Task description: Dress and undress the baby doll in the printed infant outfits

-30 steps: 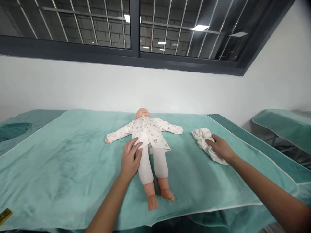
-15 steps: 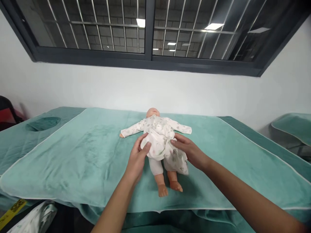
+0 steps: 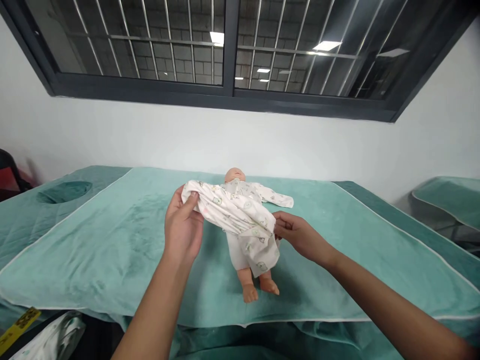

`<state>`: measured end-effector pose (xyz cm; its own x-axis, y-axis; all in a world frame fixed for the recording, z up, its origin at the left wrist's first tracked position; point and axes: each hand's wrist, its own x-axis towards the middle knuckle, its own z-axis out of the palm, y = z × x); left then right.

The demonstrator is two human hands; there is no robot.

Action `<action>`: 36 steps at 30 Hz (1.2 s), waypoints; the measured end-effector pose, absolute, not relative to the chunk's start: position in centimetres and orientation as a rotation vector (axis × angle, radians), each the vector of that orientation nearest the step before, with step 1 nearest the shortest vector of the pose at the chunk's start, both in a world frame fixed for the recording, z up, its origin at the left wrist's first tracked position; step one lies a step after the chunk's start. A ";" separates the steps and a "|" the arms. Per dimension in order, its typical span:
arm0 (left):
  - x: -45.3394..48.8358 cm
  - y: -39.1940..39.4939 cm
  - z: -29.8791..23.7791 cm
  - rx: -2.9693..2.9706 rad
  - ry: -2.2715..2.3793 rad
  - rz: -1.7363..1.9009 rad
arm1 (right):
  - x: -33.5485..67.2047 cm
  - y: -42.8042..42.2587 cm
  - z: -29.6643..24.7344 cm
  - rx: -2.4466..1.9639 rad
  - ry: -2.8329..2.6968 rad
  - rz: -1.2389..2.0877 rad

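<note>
A baby doll (image 3: 235, 174) lies on its back on the green bed cover (image 3: 142, 240), head toward the wall and bare feet toward me. It wears a white patterned top (image 3: 275, 196); one sleeve stretches out to the right. Above its body I hold a white printed baby garment (image 3: 232, 210), bunched and stretched sideways, which covers the doll's belly and other arm. My left hand (image 3: 183, 220) grips the garment's upper left end, thumb on top. My right hand (image 3: 296, 232) pinches its right edge near the doll's hip. Which part of the garment each hand holds is unclear.
A white wall (image 3: 180, 135) rises behind the bed, with a dark-framed barred window (image 3: 228, 95) above. The left end of the bed has a face hole (image 3: 65, 192). More patterned cloth (image 3: 56, 337) and a yellow strap (image 3: 18, 327) are at the lower left.
My left hand has moved left and up, pulling the garment out sideways off the doll's belly. My right hand has shifted slightly, still on the garment's right side.
</note>
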<state>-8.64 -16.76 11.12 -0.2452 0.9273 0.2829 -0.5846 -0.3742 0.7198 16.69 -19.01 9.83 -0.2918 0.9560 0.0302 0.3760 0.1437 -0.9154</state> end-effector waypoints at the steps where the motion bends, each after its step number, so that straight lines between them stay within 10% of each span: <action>1: -8.6 -16.9 11.8 0.857 0.572 1.811 | 16.6 -19.3 10.1 -1.253 -1.781 1.182; 36: -7.2 -18.5 19.3 1.344 0.411 1.141 | 13.0 -18.8 18.3 -0.686 -1.784 0.932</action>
<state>-7.16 -18.52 19.27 0.4445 0.8211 0.3580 -0.4037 -0.1731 0.8984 12.98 -18.78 18.29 -0.3682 0.7856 0.4972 0.0407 0.5479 -0.8355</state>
